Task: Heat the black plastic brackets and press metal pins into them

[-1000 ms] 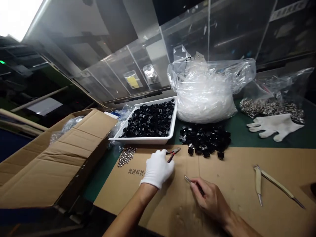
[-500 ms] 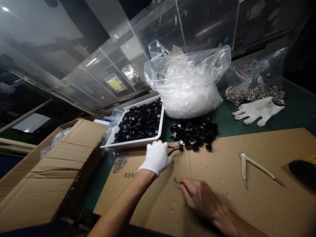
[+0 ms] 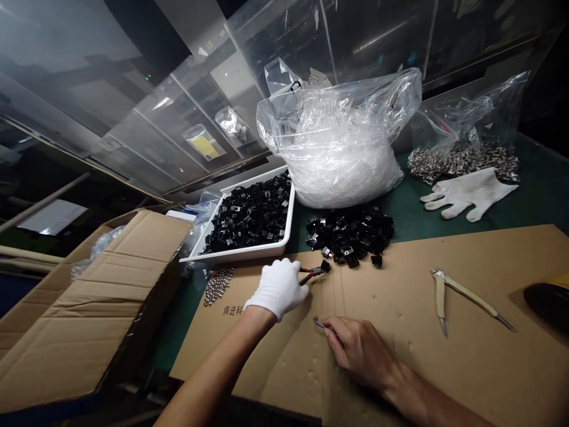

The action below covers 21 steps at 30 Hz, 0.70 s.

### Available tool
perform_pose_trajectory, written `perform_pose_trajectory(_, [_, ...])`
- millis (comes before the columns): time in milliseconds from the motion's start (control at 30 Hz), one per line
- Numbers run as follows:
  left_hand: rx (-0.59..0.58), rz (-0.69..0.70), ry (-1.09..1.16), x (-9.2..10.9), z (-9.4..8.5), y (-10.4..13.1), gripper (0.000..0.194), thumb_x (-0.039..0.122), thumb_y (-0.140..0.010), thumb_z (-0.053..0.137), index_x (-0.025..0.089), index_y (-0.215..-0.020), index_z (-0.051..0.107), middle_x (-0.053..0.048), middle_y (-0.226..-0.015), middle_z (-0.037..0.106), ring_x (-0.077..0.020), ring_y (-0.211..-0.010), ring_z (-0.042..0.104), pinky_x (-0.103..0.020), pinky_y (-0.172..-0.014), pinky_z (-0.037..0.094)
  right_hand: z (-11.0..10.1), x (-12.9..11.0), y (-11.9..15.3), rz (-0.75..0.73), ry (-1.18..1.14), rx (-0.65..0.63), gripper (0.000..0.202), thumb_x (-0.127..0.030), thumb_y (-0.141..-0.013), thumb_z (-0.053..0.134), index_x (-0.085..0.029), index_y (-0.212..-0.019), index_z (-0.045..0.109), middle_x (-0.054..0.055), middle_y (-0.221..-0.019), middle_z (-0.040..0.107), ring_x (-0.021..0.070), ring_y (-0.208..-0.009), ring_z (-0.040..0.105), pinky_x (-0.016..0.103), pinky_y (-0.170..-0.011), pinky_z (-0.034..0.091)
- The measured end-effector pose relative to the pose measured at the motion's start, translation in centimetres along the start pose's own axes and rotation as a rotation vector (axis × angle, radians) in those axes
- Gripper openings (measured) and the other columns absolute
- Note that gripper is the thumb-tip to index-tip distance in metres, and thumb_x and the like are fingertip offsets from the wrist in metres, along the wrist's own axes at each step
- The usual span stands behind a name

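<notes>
My left hand (image 3: pixel 276 289), in a white glove, is closed around red-handled pliers (image 3: pixel 312 273). A small black part (image 3: pixel 326 266) is at the jaws of the pliers, just below a loose pile of black parts (image 3: pixel 351 234). Bare and lower down, my right hand (image 3: pixel 358 344) pinches a thin metal tool (image 3: pixel 319 322); its tip points left and the rest is hidden in the fingers. Both hands are over a cardboard sheet (image 3: pixel 382 308). Small metal pieces (image 3: pixel 219 286) lie in a patch left of the glove.
A white tray (image 3: pixel 291 222) holds many black parts. Behind stand a big plastic bag (image 3: pixel 342 154) and a bag of metal pieces (image 3: pixel 464 160), with a white glove (image 3: pixel 469 194) before it. Beige-handled pliers (image 3: pixel 466 295) lie right; an open carton (image 3: pixel 98 296) stands left.
The pliers' jaws, with the black part, have come slightly away from the pile, and the part shows more clearly. My right hand stays nearly still. The view has shifted slightly.
</notes>
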<state>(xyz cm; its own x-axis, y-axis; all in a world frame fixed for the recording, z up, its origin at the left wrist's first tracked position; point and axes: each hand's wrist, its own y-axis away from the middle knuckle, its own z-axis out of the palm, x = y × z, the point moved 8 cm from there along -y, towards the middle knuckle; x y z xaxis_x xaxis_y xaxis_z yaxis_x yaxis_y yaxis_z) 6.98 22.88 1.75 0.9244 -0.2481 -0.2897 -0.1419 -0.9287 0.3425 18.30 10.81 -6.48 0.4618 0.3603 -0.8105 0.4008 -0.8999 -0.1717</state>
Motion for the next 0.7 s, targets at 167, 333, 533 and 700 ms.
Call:
perform_pose_trajectory(167, [-0.019,-0.014,0.084,0.0,0.6,-0.1,0.033,0.038,-0.082,0.061,0.019,-0.105,0.073,-0.017,-0.104,0.072,-0.0361,-0.099,0.069,-0.042,-0.082,0.051,0.0,0.1,0.0,-0.002,0.018,0.013,0.02,-0.02,-0.103,0.044,-0.022,-0.1,0.063,0.002,-0.086,0.074,0.0195,-0.077,0.071,0.03,-0.066,0.039])
perform_pose_trajectory(333, [-0.043,-0.075,0.278,-0.3,1.6,-0.1,0.023,0.032,-0.083,0.058,0.021,-0.096,0.074,-0.013,-0.094,0.075,-0.0321,-0.09,0.071,-0.037,-0.076,0.05,0.1,-0.2,0.0,-0.025,0.038,0.032,0.017,-0.019,-0.102,0.047,-0.023,-0.101,0.063,0.001,-0.084,0.074,0.0182,-0.076,0.071,0.029,-0.066,0.04])
perform_pose_trajectory(533, [-0.067,0.009,0.718,0.4,2.6,2.0,0.027,0.033,-0.093,0.049,0.018,-0.088,0.07,-0.002,-0.08,0.069,-0.0199,-0.078,0.062,-0.027,-0.071,0.043,-0.7,-0.1,-0.1,-0.046,0.109,0.099,0.017,-0.017,-0.101,0.047,-0.022,-0.093,0.06,0.0,-0.08,0.069,0.0175,-0.073,0.066,0.03,-0.066,0.04])
perform_pose_trajectory(700, [-0.123,0.029,1.338,1.6,4.1,4.7,0.04,0.051,-0.096,0.053,0.014,-0.089,0.066,0.001,-0.073,0.058,-0.0147,-0.068,0.05,-0.027,-0.066,0.04,-1.8,0.4,-0.7,-0.019,0.209,0.201,0.023,-0.014,-0.101,0.044,-0.021,-0.088,0.061,0.006,-0.081,0.066,0.0227,-0.077,0.062,0.035,-0.069,0.043])
